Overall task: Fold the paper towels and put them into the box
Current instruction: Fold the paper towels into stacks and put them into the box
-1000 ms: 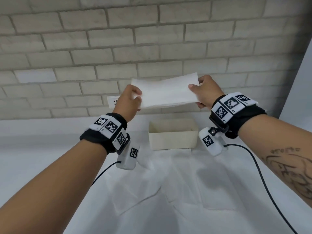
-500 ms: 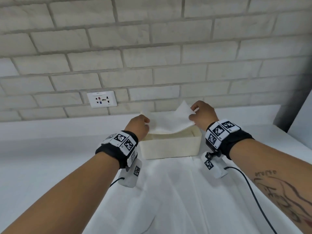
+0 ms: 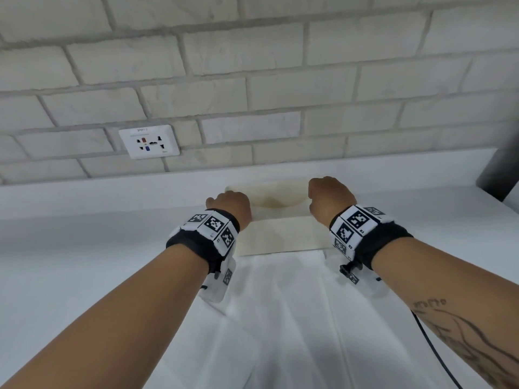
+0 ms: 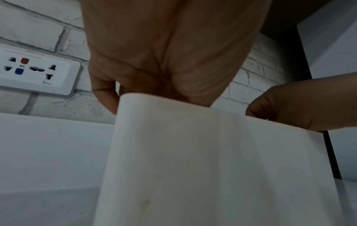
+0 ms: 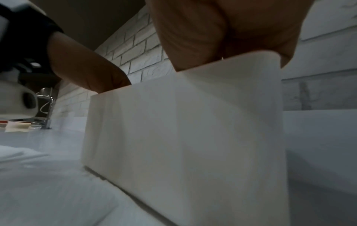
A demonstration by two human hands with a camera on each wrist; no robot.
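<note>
A cream open-topped box (image 3: 280, 234) stands on the white table against the brick wall. The folded white paper towel (image 3: 278, 197) sags inside it between my hands. At the box's left end my left hand (image 3: 230, 206) curls its fingers down over the towel's end. At the right end my right hand (image 3: 328, 197) does the same. The left wrist view shows my left hand (image 4: 164, 61) dipping behind the box (image 4: 193, 152) rim, with my right hand (image 4: 299, 107) further along. From the right wrist, the box (image 5: 193, 122) wall hides my right hand's (image 5: 231, 30) fingertips.
Loose unfolded paper towels (image 3: 280, 318) lie overlapped on the table in front of the box. A wall socket (image 3: 148, 141) sits at the back left. A black cable (image 3: 432, 346) trails from my right wrist. A dark object (image 3: 500, 169) stands at the far right.
Both hands have come down from chest height with the folded towel and lowered it into the box. My head has tilted down and moved closer.
</note>
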